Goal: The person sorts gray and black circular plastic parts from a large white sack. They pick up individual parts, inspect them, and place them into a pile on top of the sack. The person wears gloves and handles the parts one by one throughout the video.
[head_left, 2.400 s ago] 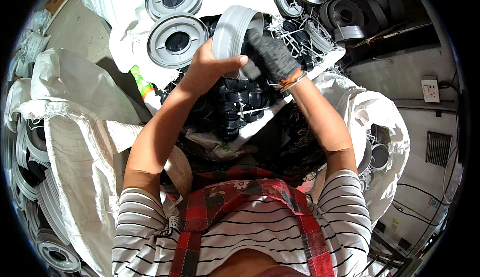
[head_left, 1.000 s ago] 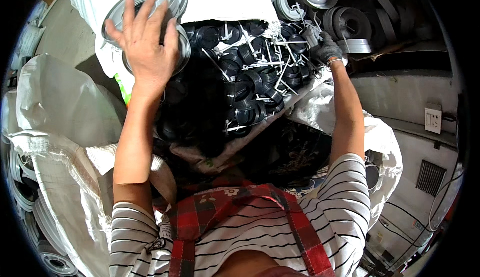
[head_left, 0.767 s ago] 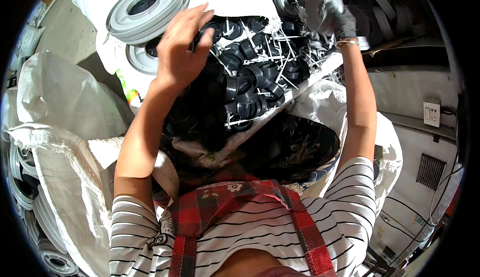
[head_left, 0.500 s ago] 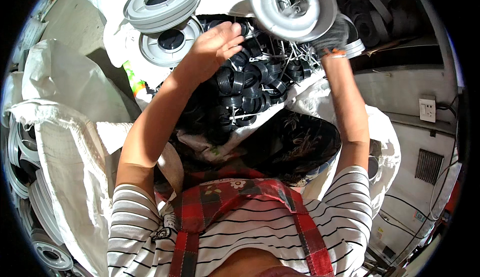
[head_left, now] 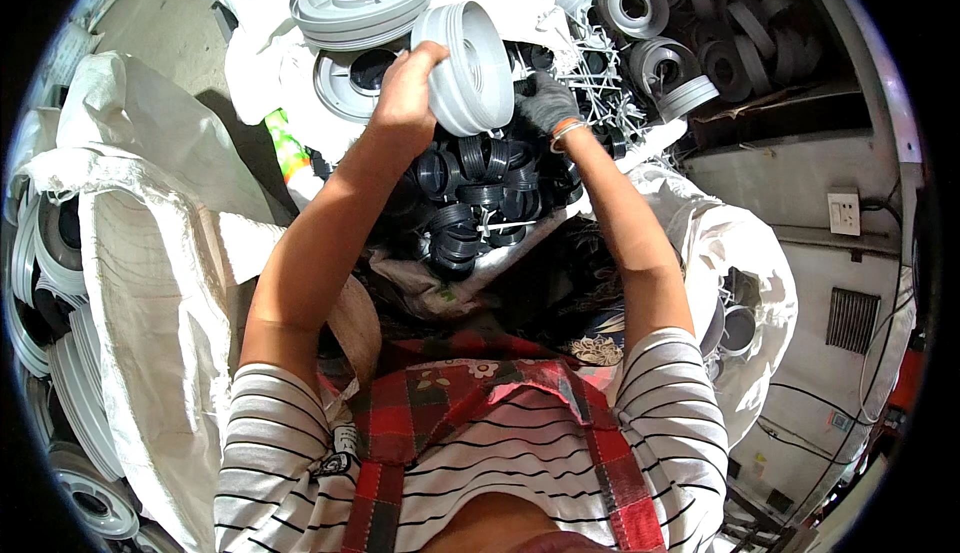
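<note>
My bare left hand (head_left: 408,91) grips a grey, ribbed plastic cup-shaped part (head_left: 487,71) by its left rim, tilted with its round opening facing right. Close to the part's right side is my right hand (head_left: 550,105), in a dark grey glove, over a heap of black ribbed rings (head_left: 480,178); its fingertips are lost against the dark pieces. Thin white plastic sprues (head_left: 605,93) lie among the rings. Behind my left hand, one wide grey flanged disc (head_left: 345,18) rests above another grey disc (head_left: 335,83) on white sacking.
Grey round parts (head_left: 632,5) lie at the back right, beside a dark bin of black rings (head_left: 745,28). White sacks stand at the left (head_left: 150,283) and right (head_left: 765,283). A machine panel with a socket (head_left: 845,213) and cables borders the right.
The grey part has come left and toward me, passing from my right hand into my left. My gloved right hand has moved left, beside it. The grey parts at back right are now uncovered.
</note>
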A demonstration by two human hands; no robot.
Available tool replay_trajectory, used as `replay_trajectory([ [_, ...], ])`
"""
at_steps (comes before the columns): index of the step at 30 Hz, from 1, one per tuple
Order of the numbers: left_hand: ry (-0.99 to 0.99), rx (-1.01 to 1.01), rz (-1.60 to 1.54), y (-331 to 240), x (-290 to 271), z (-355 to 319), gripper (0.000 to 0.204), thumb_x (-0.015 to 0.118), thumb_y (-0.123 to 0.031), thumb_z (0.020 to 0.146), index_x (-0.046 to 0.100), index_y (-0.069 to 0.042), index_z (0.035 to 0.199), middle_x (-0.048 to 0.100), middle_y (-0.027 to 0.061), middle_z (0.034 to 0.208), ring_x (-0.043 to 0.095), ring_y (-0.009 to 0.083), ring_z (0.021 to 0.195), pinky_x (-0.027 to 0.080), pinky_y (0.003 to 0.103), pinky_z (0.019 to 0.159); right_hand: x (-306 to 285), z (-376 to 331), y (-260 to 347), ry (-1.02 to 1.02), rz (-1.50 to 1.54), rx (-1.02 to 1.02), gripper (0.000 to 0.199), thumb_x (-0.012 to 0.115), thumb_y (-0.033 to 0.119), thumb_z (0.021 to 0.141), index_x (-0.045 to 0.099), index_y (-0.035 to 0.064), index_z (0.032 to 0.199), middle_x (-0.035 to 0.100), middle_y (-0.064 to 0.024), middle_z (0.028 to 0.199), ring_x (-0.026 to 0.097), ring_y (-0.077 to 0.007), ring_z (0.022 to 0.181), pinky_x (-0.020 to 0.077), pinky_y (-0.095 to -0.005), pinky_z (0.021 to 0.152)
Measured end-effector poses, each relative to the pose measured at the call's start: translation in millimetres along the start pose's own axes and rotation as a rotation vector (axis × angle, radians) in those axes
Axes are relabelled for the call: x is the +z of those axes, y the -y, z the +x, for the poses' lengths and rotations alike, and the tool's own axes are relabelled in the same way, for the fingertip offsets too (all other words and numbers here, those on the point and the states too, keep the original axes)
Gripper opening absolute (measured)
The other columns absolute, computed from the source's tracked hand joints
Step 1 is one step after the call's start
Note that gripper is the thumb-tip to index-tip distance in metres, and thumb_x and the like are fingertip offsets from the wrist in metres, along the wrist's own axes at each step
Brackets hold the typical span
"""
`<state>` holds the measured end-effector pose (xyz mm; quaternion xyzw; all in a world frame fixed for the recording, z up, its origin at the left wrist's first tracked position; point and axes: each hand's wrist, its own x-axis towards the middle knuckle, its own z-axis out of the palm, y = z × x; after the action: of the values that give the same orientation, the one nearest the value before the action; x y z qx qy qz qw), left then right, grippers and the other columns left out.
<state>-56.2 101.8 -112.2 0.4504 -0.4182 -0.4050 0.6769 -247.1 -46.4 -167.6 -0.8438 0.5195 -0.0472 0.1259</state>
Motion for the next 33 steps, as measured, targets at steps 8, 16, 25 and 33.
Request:
replay_trajectory([
  [8,-0.037,-0.315,-0.213,-58.1,29.8,-8.7,0.034,0.065,-0.021,0.083,0.057,0.003,0.105,0.06,0.0089,0.089,0.059,0.0171,0.081,0.05,0.029,0.073,-50.8,-19.5,6.6,-0.112,0.021,-0.015,0.039,0.066,0.033,0.073,0.064,0.0002,0.096,0.064,-0.0218,0.094,0.061,-0.0365,0.091,0.0482,-0.0399,0.082],
  [16,0.158,-0.443,-0.559,-53.7,41.8,-17.5,0.035,0.056,-0.02,0.09,0.053,0.007,0.112,0.06,0.0109,0.102,0.061,0.0161,0.094,0.049,0.029,0.083,-101.8,-87.3,50.5,-0.213,0.517,-0.502,0.041,0.077,0.022,0.069,0.064,0.0019,0.102,0.059,-0.0195,0.114,0.056,-0.0266,0.109,0.0452,-0.0363,0.091],
  [25,0.358,-0.306,-0.031,-73.3,43.1,-19.7,0.038,0.057,-0.026,0.086,0.058,0.004,0.108,0.063,0.0079,0.093,0.058,0.0134,0.081,0.046,0.026,0.075,-110.4,-91.3,53.7,-0.234,0.211,-0.574,0.073,0.078,0.027,0.059,0.048,0.0042,0.122,0.054,-0.0192,0.111,0.049,-0.036,0.108,0.0428,-0.0402,0.092],
  [33,0.319,-0.343,-0.071,-58.2,48.9,-23.7,0.04,0.063,-0.031,0.082,0.058,0.003,0.102,0.059,0.0051,0.084,0.056,0.0114,0.071,0.047,0.024,0.063,-97.1,-93.4,47.7,-0.248,0.488,-0.492,0.07,0.079,0.033,0.057,0.053,0.0042,0.116,0.056,-0.0184,0.111,0.054,-0.0344,0.104,0.0438,-0.0406,0.091],
])
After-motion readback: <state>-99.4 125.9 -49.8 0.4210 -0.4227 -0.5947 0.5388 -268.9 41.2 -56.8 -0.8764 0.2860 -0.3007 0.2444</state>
